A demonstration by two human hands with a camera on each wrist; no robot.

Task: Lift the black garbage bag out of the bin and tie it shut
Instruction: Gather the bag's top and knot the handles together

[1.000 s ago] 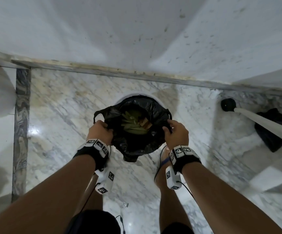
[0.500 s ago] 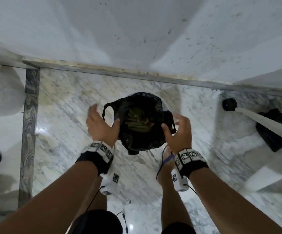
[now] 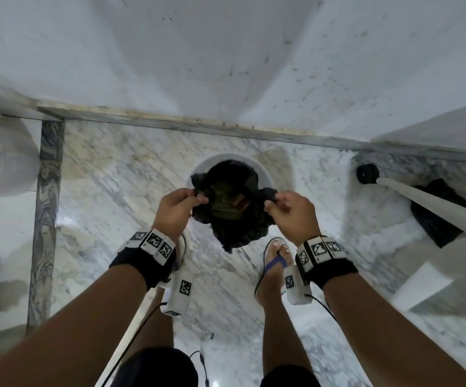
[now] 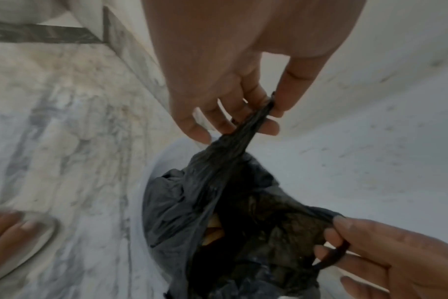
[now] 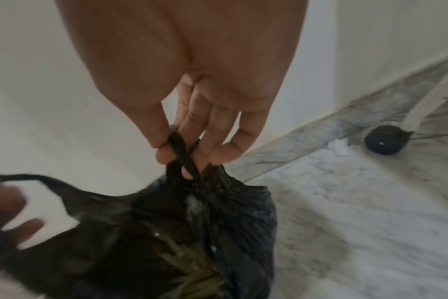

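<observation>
The black garbage bag (image 3: 234, 227) hangs between my hands above the white bin (image 3: 266, 177), whose rim shows behind it. Green leafy waste (image 3: 223, 210) shows through the bag's open mouth. My left hand (image 3: 195, 198) pinches the bag's left handle, which the left wrist view shows stretched taut between thumb and fingers (image 4: 269, 109). The right handle is pinched in my right hand (image 3: 272, 202); in the right wrist view that black strap (image 5: 182, 149) runs between the fingers. The handles are held apart and untied.
A white wall and grey baseboard (image 3: 254, 132) stand just behind the bin. A black caster (image 3: 367, 174) on a white chair leg and a dark cloth (image 3: 435, 216) lie to the right. My sandalled feet (image 3: 276, 258) stand close below the bag. A dark marble strip (image 3: 47, 191) runs at left.
My hands let go of the bag's rim, opened beside it, and now pinch its two handles. The bag's mouth has drawn narrower and the bin's white rim shows behind it.
</observation>
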